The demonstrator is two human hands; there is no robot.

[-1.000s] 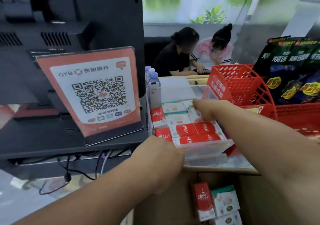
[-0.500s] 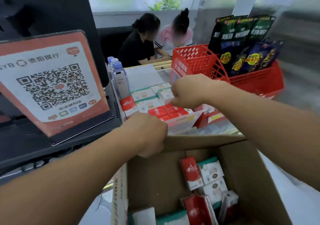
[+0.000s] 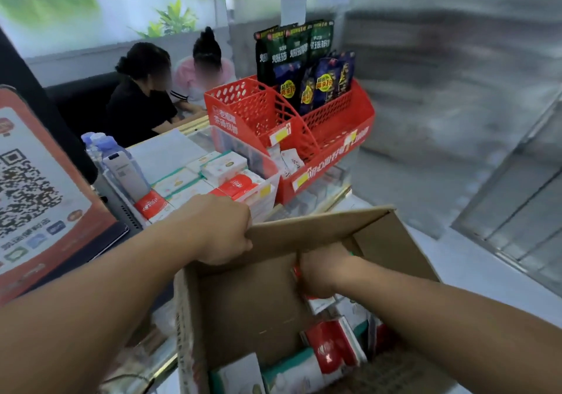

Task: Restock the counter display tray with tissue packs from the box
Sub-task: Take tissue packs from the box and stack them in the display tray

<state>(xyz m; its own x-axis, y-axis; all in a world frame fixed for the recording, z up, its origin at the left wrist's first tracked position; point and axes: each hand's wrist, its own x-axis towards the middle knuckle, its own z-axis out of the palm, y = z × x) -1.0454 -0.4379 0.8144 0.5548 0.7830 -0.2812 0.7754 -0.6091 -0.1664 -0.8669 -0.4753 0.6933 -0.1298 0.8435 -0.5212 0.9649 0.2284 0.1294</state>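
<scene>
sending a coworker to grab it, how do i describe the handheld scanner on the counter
Start at the red mesh basket, then go left past the clear display tray of tissue packs. The scanner stands upright at the tray's left edge, before blue-capped bottles: the only tall grey-white slab there.

tissue packs [image 3: 330, 349] in box [image 3: 258, 308] in front of display tray [image 3: 267, 193], basket [image 3: 331, 150] right of tray

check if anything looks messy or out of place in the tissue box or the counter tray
Nothing looks damaged or spilled. The packs in the cardboard box lie jumbled at mixed angles, a red pack tilted over a green-and-white one. Those in the clear display tray sit in flat rows. The left hand grips the box flap; the right hand reaches inside.
</scene>
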